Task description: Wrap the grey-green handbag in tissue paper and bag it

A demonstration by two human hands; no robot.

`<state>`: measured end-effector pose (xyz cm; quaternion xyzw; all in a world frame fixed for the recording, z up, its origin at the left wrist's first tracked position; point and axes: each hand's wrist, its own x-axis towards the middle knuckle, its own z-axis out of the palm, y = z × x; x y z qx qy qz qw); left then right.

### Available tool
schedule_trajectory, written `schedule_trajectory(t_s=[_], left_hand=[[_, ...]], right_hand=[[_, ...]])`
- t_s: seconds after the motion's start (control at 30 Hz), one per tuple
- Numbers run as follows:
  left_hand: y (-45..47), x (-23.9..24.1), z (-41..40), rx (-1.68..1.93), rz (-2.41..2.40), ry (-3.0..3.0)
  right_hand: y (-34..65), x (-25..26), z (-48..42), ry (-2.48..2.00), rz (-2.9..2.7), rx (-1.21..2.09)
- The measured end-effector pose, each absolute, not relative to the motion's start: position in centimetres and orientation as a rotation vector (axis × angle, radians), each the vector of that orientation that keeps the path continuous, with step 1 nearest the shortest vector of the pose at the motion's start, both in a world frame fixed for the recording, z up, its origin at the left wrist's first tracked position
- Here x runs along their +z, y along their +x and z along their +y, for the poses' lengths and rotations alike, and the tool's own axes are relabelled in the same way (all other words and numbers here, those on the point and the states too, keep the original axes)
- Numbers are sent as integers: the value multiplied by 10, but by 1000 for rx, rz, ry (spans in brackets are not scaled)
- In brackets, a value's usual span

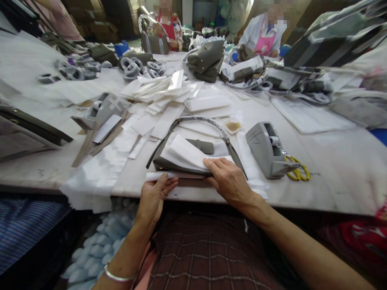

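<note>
Bag point(165, 164), flat on counter point(326, 157); sheet point(189, 152) atop, held to it by our right hand point(230, 180), seemingly for steadiness; strip point(153, 176) alongside, pinched in our left hand point(155, 196).

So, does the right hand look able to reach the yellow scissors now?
Probably yes: the yellow scissors have their handles uncovered beside the tape dispenser, though the right hand rests on a white sheet.

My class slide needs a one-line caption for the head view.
Left hand holding a white strip along the near edge of an olive handbag; right hand on white sheets atop it.
</note>
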<state>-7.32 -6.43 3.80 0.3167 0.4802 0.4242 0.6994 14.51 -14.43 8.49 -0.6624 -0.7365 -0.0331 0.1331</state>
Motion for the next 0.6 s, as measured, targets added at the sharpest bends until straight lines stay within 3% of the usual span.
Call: schedule_trajectory(t_s=[0.17,0.27,0.37,0.47,0.6], left_hand=[[-101,54,-68,443,1215,1756],[-99,83,-85,645,1037,2397],[-68,103,-89,854,530,2778],[-27,96,-71,734,280,3041],[-1,64,-48,641,331,3065]], right_hand=[[144,73,-148,-1866,-2095,-195],[143,68,-149,-1832,-2110,-255],[144,62,-149,-1790,-2108,-286],[150,60,-148,-1754,-2113,-298],[167,75,-145,-1693,-2280,-166]])
